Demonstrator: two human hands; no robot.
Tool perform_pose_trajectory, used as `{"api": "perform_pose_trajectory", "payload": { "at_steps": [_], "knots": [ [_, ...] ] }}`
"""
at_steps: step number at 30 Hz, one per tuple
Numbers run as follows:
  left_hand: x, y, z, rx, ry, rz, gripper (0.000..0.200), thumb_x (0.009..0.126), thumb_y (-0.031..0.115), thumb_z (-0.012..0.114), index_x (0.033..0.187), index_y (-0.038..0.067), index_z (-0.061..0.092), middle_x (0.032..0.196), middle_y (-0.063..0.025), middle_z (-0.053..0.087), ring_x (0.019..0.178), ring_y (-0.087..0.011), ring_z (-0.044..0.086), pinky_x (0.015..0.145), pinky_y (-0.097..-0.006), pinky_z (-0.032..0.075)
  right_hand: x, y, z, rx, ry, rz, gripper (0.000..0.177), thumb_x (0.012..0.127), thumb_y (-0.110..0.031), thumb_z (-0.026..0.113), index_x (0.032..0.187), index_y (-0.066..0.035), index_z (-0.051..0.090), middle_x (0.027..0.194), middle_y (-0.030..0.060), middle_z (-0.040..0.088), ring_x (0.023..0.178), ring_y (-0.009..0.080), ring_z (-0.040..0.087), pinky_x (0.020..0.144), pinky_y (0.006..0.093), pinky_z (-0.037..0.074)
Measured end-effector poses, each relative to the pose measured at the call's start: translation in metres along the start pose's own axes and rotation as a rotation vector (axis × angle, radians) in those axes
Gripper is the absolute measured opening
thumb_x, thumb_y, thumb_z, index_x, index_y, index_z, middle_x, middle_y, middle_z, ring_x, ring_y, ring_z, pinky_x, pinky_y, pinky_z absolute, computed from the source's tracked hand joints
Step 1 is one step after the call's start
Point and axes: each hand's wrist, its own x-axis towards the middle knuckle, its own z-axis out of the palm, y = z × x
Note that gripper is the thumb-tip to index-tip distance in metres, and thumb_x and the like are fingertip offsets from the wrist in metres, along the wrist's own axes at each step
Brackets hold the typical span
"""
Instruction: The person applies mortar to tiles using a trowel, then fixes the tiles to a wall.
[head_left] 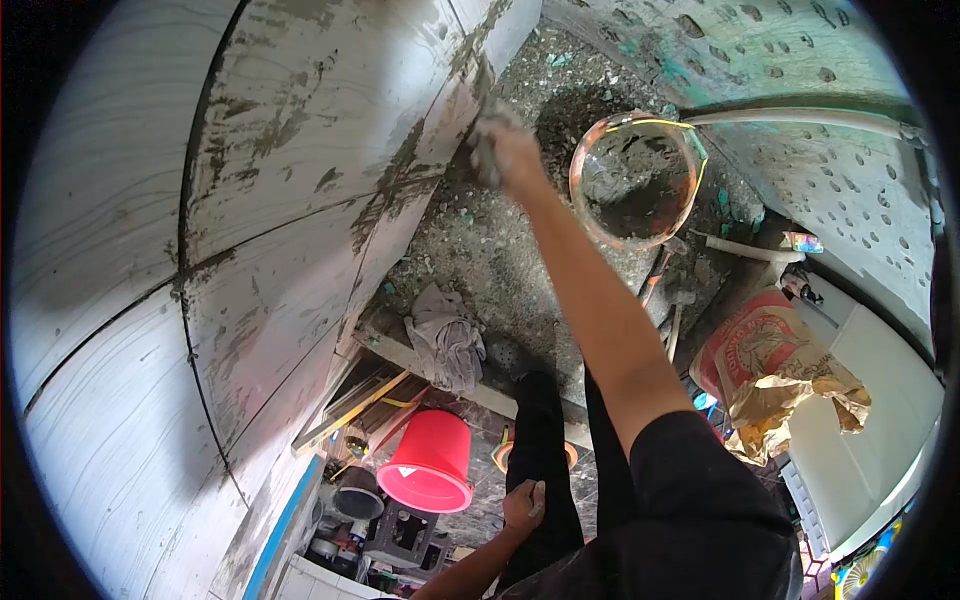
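My right hand (505, 155), smeared by motion and coated in grey mortar, is at the lower edge of the tiled wall (290, 130). Whether it holds anything is too blurred to tell. Grey smears mark the tiles and their joints beside it. To its right stands a round bucket (640, 238) with wet grey mortar (635, 180) inside. My left hand (524, 506) rests near my thigh with its fingers curled; what it holds, if anything, is hidden. A little mortar sticks to its fingers.
A grey rag (445, 335) lies on a ledge by my foot. Below it are a red bucket (430, 455), wooden strips (360, 408) and a dark pot (358, 493). At the right are a hammer (657, 275), a torn paper sack (765, 360) and a pitted green wall (800, 110).
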Motion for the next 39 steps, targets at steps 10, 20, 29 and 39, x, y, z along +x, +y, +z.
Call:
{"api": "perform_pose_trajectory", "payload": {
  "at_steps": [10, 20, 29, 39],
  "knots": [
    [0.001, -0.002, 0.009, -0.003, 0.011, 0.034, 0.023, 0.082, 0.022, 0.05, 0.067, 0.004, 0.05, 0.06, -0.0164, 0.051, 0.059, -0.0365, 0.052, 0.05, -0.0422, 0.04, -0.026, 0.087, 0.008, -0.394, -0.147, -0.134, 0.037, 0.078, -0.012, 0.048, 0.113, -0.001, 0.048, 0.064, 0.0077, 0.054, 0.049, 0.0139, 0.046, 0.048, 0.0282, 0.04],
    [-0.003, 0.0, 0.009, 0.023, 0.012, 0.03, 0.026, 0.083, 0.025, 0.049, 0.067, 0.004, 0.051, 0.062, -0.0165, 0.052, 0.06, -0.0361, 0.053, 0.051, -0.0417, 0.041, 0.023, 0.043, 0.069, -0.242, 0.057, -0.119, 0.051, 0.08, -0.017, 0.049, 0.127, -0.003, 0.035, 0.073, 0.0179, 0.058, 0.054, 0.0262, 0.051, 0.058, 0.035, 0.045],
    [-0.003, -0.007, 0.01, -0.029, 0.009, 0.028, 0.024, 0.082, 0.023, 0.05, 0.068, 0.004, 0.05, 0.063, -0.0174, 0.051, 0.06, -0.0368, 0.052, 0.05, -0.0425, 0.04, 0.01, 0.016, -0.009, -0.244, 0.041, -0.195, 0.046, 0.077, -0.014, 0.046, 0.122, -0.002, 0.04, 0.07, 0.0068, 0.054, 0.049, 0.0096, 0.047, 0.042, 0.0228, 0.038],
    [-0.005, -0.013, 0.009, -0.001, -0.005, -0.014, 0.025, 0.082, 0.024, 0.05, 0.067, 0.004, 0.05, 0.061, -0.0173, 0.051, 0.06, -0.0365, 0.053, 0.051, -0.0423, 0.04, -0.085, 0.118, 0.026, -0.473, -0.15, -0.364, 0.036, 0.08, -0.018, 0.046, 0.112, -0.001, 0.045, 0.084, 0.0142, 0.059, 0.07, 0.0238, 0.057, 0.065, 0.0328, 0.047]
  ]
}}
